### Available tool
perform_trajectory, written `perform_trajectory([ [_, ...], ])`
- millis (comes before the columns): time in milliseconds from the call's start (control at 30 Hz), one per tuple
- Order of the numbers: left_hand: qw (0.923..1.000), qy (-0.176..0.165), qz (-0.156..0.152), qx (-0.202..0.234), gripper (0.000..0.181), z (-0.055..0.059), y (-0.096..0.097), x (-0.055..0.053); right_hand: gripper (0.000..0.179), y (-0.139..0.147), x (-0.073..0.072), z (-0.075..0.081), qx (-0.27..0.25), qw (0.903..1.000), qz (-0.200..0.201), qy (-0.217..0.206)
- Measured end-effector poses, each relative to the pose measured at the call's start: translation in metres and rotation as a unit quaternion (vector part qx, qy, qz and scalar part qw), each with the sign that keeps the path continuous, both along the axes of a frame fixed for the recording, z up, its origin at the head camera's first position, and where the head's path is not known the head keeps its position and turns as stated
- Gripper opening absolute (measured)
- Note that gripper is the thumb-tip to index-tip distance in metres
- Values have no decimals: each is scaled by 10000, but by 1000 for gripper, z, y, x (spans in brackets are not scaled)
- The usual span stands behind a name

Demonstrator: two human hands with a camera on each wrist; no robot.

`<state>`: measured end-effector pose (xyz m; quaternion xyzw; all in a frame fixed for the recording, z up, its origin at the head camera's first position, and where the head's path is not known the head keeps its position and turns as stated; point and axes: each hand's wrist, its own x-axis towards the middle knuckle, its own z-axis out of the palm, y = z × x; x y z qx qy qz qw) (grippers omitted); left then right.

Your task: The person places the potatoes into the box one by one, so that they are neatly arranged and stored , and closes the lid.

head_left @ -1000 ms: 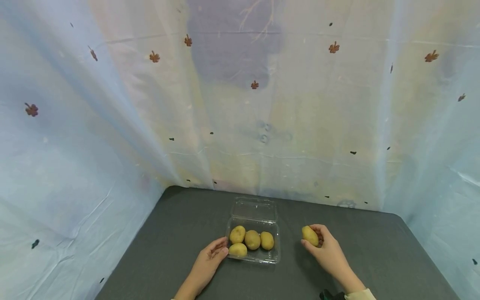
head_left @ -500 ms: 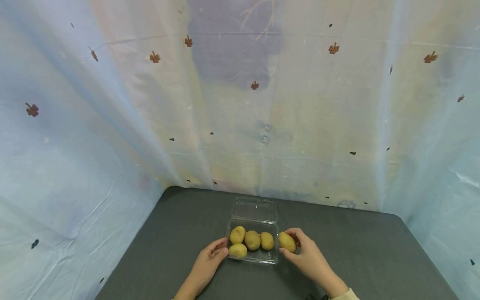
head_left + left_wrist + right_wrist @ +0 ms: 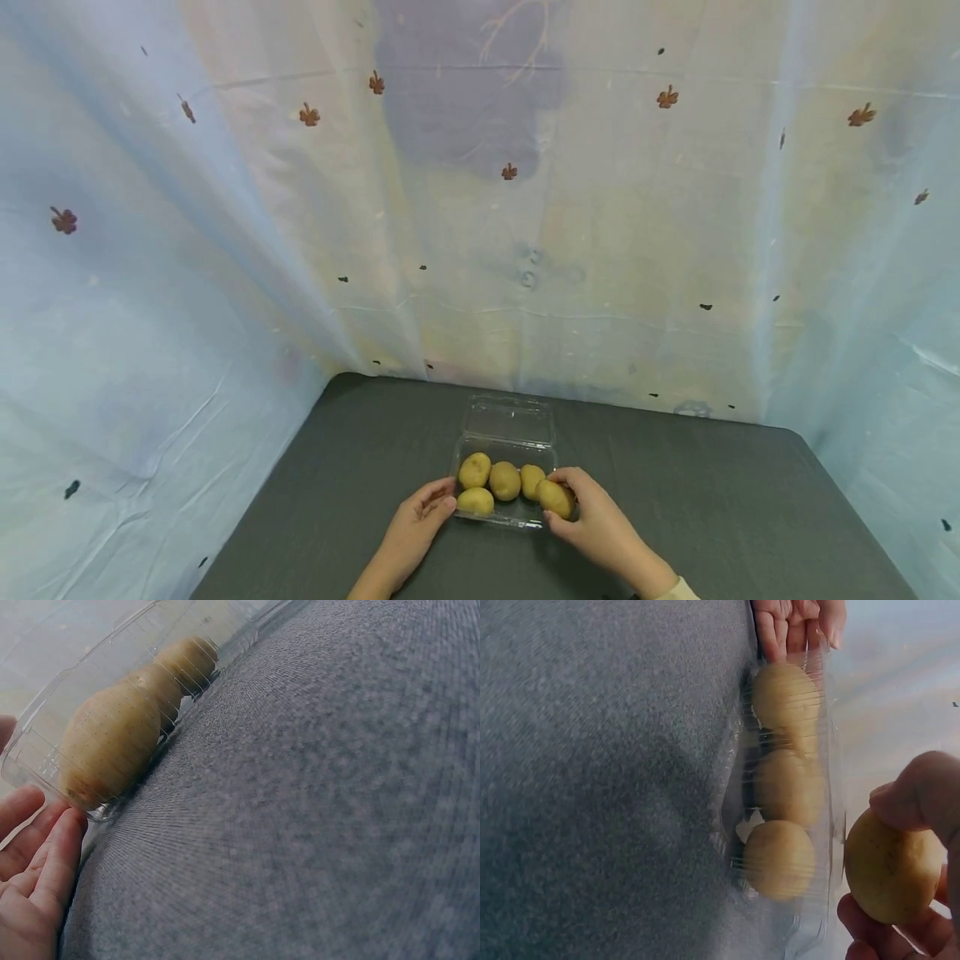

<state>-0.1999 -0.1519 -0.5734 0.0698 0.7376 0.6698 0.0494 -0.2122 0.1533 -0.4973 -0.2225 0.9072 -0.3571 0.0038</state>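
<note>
A clear plastic clamshell box (image 3: pixel 510 522) lies on the dark table with its lid (image 3: pixel 510 418) folded back. Several yellow-brown potatoes (image 3: pixel 505 481) sit inside, mostly toward the left and middle. My left hand (image 3: pixel 415 527) rests its fingers against the box's left side; in the left wrist view the fingertips (image 3: pixel 71 825) touch the clear wall beside a potato (image 3: pixel 112 742). My right hand (image 3: pixel 600 529) grips another potato (image 3: pixel 556 500) between thumb and fingers, over the box's right end. The right wrist view shows this held potato (image 3: pixel 894 864) above the level of the rim.
The dark grey cloth-covered table (image 3: pixel 712 500) spreads out on both sides of the box. Behind it hangs a pale printed curtain (image 3: pixel 615 250) with leaf patterns, and a similar curtain (image 3: pixel 150 350) closes the left side.
My right hand has carried its potato leftward, from the table's right side to over the box's right end. My left hand and the box have stayed in place.
</note>
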Motion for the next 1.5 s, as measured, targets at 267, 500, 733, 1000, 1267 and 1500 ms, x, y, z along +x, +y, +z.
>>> perform_trajectory([
  [267,10000,-29,1,-31,49,-1,0,0,41,-9,0,2,104,9999,80,81],
  [500,10000,-36,29,-4,48,-2,0,-1,42,-21,1,6,89,9997,231,6],
  [733,10000,-86,48,6,48,-3,0,-1,38,-33,2,7,38,9980,614,-128],
  [1000,10000,-53,59,8,48,1,-1,0,43,-38,-2,10,413,9957,820,-153],
  [1267,10000,-36,80,26,49,1,0,0,41,-39,-8,13,479,9935,939,-432],
  [1500,9999,-76,88,-44,47,-2,0,-1,40,-41,-13,12,590,9921,953,-567],
])
